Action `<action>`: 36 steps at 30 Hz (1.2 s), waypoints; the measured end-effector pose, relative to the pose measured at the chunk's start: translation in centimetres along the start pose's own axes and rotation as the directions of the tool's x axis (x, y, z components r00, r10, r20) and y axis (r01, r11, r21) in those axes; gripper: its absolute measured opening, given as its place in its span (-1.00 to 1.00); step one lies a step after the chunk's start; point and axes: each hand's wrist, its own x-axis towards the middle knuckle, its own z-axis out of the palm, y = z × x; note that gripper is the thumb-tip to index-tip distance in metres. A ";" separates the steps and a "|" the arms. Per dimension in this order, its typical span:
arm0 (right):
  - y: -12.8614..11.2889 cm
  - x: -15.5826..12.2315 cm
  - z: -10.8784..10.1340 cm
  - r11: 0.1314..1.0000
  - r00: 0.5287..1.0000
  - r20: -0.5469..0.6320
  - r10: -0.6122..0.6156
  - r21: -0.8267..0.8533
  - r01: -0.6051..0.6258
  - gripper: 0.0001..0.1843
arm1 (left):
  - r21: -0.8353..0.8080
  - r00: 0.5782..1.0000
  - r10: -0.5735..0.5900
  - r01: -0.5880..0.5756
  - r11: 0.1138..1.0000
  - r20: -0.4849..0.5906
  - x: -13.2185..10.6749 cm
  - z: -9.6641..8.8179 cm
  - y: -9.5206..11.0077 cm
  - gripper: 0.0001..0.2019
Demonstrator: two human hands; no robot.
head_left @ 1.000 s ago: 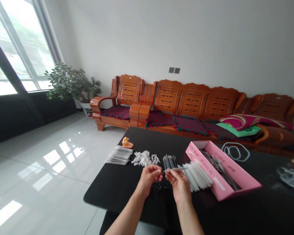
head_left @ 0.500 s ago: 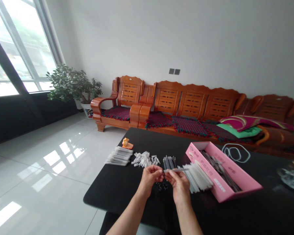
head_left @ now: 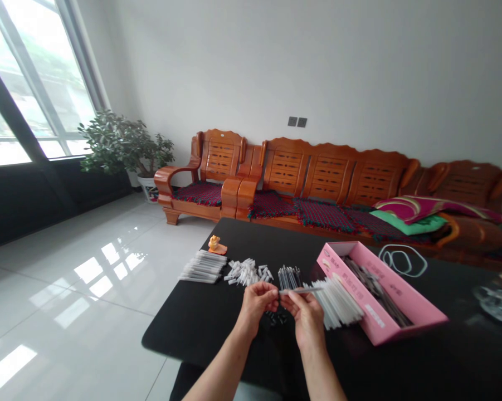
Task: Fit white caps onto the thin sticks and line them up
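My right hand [head_left: 307, 318] pinches a slim grey-white pen [head_left: 305, 290], held nearly level above the table. My left hand [head_left: 256, 302] is closed at the pen's left end; whatever small part its fingertips may cover is hidden. Below the hands lie several small black plugs [head_left: 277, 318]. Just beyond them is a bunch of dark pen refills [head_left: 290, 276]. Clear-white pen barrels [head_left: 338, 305] lie in a row beside my right hand. A heap of short white pieces [head_left: 248, 273] sits past my left hand, and a stack of pens [head_left: 204, 266] is farther left.
A pink box [head_left: 426, 316] of dark grey strips stands on the black table [head_left: 200, 323], right of the barrels. White loops [head_left: 403, 262] lie behind it. An orange figurine [head_left: 214, 243] is at the far left corner. Wooden sofas [head_left: 286, 167] line the wall.
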 end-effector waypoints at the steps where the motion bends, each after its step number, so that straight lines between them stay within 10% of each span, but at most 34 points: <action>1: 0.0 0.0 0.0 1.000 1.000 0.000 0.004 -0.003 -0.004 -0.59 | 0.008 1.000 0.006 -0.006 1.000 -0.008 0.0 0.0 0.0 -0.72; 36: 0.1 -0.1 -0.1 1.000 0.998 -0.056 0.008 -0.016 -0.009 -0.60 | 0.205 0.998 0.060 -0.057 0.977 -0.010 0.3 -0.3 -0.8 -0.58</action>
